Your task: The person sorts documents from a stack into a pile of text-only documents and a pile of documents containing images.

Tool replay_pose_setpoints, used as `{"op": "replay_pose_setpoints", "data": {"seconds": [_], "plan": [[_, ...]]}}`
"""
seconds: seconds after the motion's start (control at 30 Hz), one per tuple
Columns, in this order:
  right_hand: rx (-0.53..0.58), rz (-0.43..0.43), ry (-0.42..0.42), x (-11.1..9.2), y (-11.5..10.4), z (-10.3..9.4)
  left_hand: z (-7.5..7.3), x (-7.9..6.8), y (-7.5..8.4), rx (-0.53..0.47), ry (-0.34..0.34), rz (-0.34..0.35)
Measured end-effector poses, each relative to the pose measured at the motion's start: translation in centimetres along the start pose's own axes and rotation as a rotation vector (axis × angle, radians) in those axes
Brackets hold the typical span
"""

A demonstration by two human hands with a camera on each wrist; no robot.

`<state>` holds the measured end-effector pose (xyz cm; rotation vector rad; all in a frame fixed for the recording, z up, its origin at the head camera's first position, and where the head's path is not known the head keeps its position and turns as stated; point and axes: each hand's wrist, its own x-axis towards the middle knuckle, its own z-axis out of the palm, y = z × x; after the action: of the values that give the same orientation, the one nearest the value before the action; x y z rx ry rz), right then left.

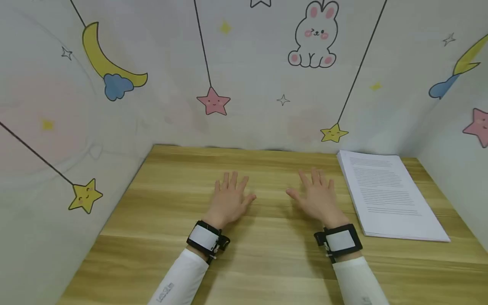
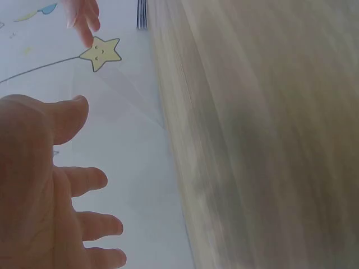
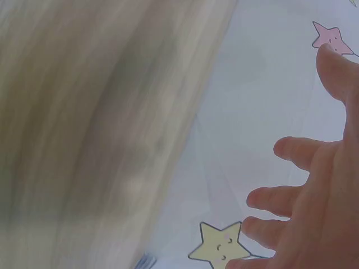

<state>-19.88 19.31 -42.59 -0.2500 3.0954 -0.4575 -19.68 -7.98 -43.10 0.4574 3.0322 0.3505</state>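
A wooden desk (image 1: 267, 254) stands enclosed by pale walls (image 1: 251, 76) printed with stars.

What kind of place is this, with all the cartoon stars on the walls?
Probably a small desk booth, perhaps a child's study corner. A wooden desk is closed in on three sides by panels printed with a rabbit, moon and stars. A stack of printed paper lies near the right hand; the left hand is spread beside it.
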Motion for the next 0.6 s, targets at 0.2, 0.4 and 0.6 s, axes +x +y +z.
{"op": "replay_pose_setpoints", "data": {"seconds": [0.2,0.4,0.6], "plan": [[-0.043,-0.007,0.072,-1.0,1.7,-1.3,0.1,-0.1,1.4,0.048,0.024,0.065],[-0.057,0.026,0.067,-1.4,3.9,-2.8,-0.5,0.2,1.9,0.053,0.033,0.079],[-0.091,0.093,-0.022,-1.6,7.1,-4.7,-1.1,0.3,3.0,0.012,-0.036,0.133]]}}
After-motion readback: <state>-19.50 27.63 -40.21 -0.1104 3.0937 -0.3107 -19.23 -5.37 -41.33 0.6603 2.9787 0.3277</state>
